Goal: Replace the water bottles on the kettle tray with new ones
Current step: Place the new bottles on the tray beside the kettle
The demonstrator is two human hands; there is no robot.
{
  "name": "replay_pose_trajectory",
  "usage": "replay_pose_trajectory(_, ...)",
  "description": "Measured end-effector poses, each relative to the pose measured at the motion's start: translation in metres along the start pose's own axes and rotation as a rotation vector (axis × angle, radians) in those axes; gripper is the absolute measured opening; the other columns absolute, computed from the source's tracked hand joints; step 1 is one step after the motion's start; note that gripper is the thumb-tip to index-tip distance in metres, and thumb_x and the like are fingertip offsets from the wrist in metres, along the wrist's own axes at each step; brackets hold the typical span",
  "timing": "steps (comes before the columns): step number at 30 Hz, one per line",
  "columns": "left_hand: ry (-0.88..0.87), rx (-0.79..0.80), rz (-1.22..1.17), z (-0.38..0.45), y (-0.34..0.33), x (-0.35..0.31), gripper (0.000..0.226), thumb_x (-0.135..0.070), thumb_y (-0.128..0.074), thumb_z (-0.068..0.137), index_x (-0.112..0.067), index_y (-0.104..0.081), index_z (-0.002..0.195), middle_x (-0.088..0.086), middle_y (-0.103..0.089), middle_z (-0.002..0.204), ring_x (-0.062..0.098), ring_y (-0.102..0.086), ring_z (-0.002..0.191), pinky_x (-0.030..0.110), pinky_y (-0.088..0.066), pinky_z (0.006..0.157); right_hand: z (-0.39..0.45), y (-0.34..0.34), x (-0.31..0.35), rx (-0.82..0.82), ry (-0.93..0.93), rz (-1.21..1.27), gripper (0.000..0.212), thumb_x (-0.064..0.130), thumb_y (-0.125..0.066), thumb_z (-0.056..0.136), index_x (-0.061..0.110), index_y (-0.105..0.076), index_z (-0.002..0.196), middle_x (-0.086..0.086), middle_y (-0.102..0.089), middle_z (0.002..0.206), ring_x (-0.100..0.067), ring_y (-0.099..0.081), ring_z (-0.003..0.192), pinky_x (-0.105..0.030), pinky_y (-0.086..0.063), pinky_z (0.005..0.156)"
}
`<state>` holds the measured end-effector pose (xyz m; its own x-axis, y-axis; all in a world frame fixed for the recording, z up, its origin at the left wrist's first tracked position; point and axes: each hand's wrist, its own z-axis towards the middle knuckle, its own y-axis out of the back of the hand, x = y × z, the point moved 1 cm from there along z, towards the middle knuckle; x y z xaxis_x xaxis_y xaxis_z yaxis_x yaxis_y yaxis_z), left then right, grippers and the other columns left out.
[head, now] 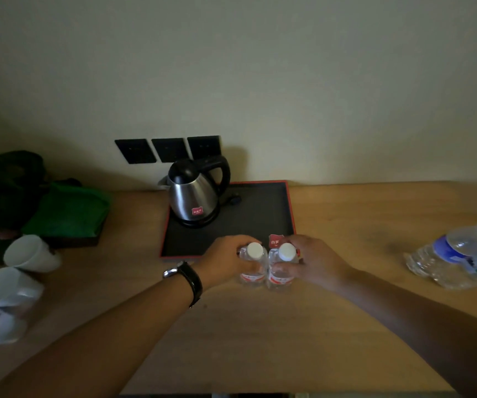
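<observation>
Two small clear water bottles with white caps and red labels stand side by side at the front edge of the black, red-rimmed kettle tray [260,214]. My left hand [226,261] grips the left bottle [253,268], and my right hand [315,261] grips the right bottle [282,271]. Whether the bottles rest on the tray or on the wooden desk just in front of it, I cannot tell. A steel kettle [192,196] with a black handle sits at the tray's back left. A small red tag [275,241] stands behind the right bottle.
Two clear bottles with blue labels [458,257] lie on their sides at the desk's right end. Two white cups [30,254] lie tipped at the left, near a green cloth [68,211]. Three black wall sockets [168,149] sit behind the kettle.
</observation>
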<state>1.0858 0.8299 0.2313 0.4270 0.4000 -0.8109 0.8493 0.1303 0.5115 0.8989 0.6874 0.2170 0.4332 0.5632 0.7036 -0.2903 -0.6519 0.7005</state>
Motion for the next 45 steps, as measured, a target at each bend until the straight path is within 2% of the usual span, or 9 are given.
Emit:
replay_pose_trajectory(2,-0.014,-0.024,-0.015,0.000,-0.003,0.001,0.046,-0.020,-0.088,0.076,-0.028,-0.072,0.118,-0.013,-0.072,0.109,0.006,-0.068,0.106,0.035,-0.056,0.094,0.000,0.001,-0.002,0.002,-0.006,0.015,0.060,0.057,-0.080,0.064,0.028,-0.066,0.115,0.008,-0.069,0.115,0.014,-0.054,0.085,-0.004,-0.037,0.070)
replay_pose_trajectory(6,-0.057,-0.039,-0.032,0.009,0.006,-0.010,0.035,-0.029,-0.086,0.077,-0.030,-0.074,0.110,-0.010,-0.076,0.108,0.004,-0.068,0.103,0.033,-0.057,0.089,0.008,0.014,0.004,-0.057,0.011,0.105,0.042,0.067,-0.075,0.064,0.035,-0.067,0.091,0.010,-0.072,0.084,0.001,-0.063,0.073,-0.027,-0.052,0.064)
replay_pose_trajectory(10,-0.103,-0.080,-0.051,0.029,0.031,-0.034,0.028,-0.031,-0.086,0.076,-0.046,-0.071,0.094,-0.013,-0.076,0.101,0.002,-0.069,0.098,0.030,-0.057,0.087,0.030,0.043,0.016,-0.149,0.056,0.143,0.043,0.072,-0.071,0.065,0.035,-0.065,0.087,0.002,-0.066,0.073,0.000,-0.056,0.061,-0.019,-0.041,0.052)
replay_pose_trajectory(17,-0.132,-0.168,-0.018,0.099,0.072,-0.067,0.031,-0.026,-0.081,0.084,-0.024,-0.072,0.113,-0.018,-0.066,0.095,0.012,-0.064,0.101,0.030,-0.052,0.084,0.102,0.092,0.022,-0.252,0.074,0.088,0.026,0.050,-0.076,0.075,0.035,-0.063,0.091,0.014,-0.066,0.078,0.003,-0.058,0.073,-0.020,-0.043,0.058)
replay_pose_trajectory(21,-0.087,-0.211,-0.007,0.148,0.073,-0.068,0.031,-0.021,-0.078,0.086,-0.018,-0.069,0.116,-0.007,-0.069,0.104,0.015,-0.063,0.102,0.026,-0.047,0.078,0.152,0.095,0.004,-0.288,0.023,0.091,0.030,0.035,-0.079,0.078,0.022,-0.063,0.100,0.003,-0.068,0.092,-0.015,-0.061,0.085,-0.031,-0.047,0.068)
replay_pose_trajectory(28,-0.045,-0.281,0.029,0.206,0.066,-0.060,0.024,-0.009,-0.075,0.084,-0.008,-0.071,0.107,0.011,-0.073,0.107,0.028,-0.066,0.101,0.041,-0.055,0.088,0.204,0.097,-0.025,-0.331,-0.041,0.124,0.021,0.027,-0.077,0.080,0.027,-0.058,0.089,0.016,-0.059,0.079,0.004,-0.054,0.072,-0.015,-0.035,0.055)
replay_pose_trajectory(32,-0.034,-0.338,-0.008,0.220,0.063,-0.053,0.025,-0.007,-0.077,0.083,-0.013,-0.070,0.107,0.005,-0.071,0.104,0.023,-0.065,0.098,0.038,-0.055,0.087,0.215,0.092,-0.034,-0.348,-0.045,0.140,0.023,0.023,-0.078,0.080,0.029,-0.057,0.087,0.018,-0.058,0.078,0.009,-0.054,0.069,-0.004,-0.036,0.052)
replay_pose_trajectory(38,0.002,-0.377,-0.095,0.232,0.064,-0.053,0.035,-0.007,-0.079,0.084,-0.015,-0.068,0.116,0.007,-0.070,0.117,0.023,-0.063,0.108,0.041,-0.054,0.095,0.228,0.090,-0.036,-0.365,-0.034,0.153,0.024,0.023,-0.077,0.080,0.019,-0.065,0.101,0.000,-0.066,0.093,-0.010,-0.059,0.079,-0.023,-0.043,0.061)
replay_pose_trajectory(45,-0.016,-0.339,-0.049,0.227,0.066,-0.055,0.033,-0.008,-0.079,0.084,-0.013,-0.064,0.114,0.006,-0.069,0.114,0.023,-0.064,0.106,0.041,-0.054,0.093,0.227,0.090,-0.034,-0.354,-0.050,0.156,0.030,0.023,-0.077,0.080,0.021,-0.063,0.107,0.001,-0.066,0.096,-0.012,-0.058,0.083,-0.019,-0.040,0.060)
